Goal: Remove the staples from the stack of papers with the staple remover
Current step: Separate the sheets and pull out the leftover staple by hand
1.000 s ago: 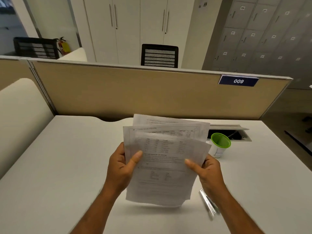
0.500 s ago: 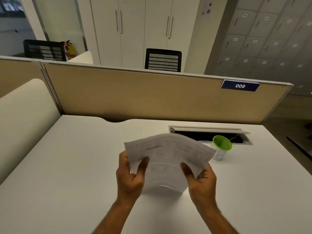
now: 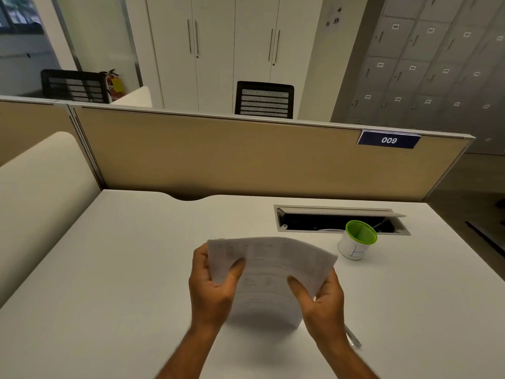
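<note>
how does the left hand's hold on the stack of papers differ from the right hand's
The left hand grips the stack of papers by its left edge, up near the top corner; the right hand grips the right edge lower down. The left thumb points up across the page; the right thumb points inward, toward the left. Both pinch the stack with the thumb on its face and hold it bowed above the desk.

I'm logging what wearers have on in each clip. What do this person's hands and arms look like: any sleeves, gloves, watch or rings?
Both forearms are bare as far as the frame shows: no sleeve reaches into view. The left hand and right hand wear no gloves. No watch, band or ring shows on either wrist or on the visible fingers, though motion blur softens the lower arms.
</note>
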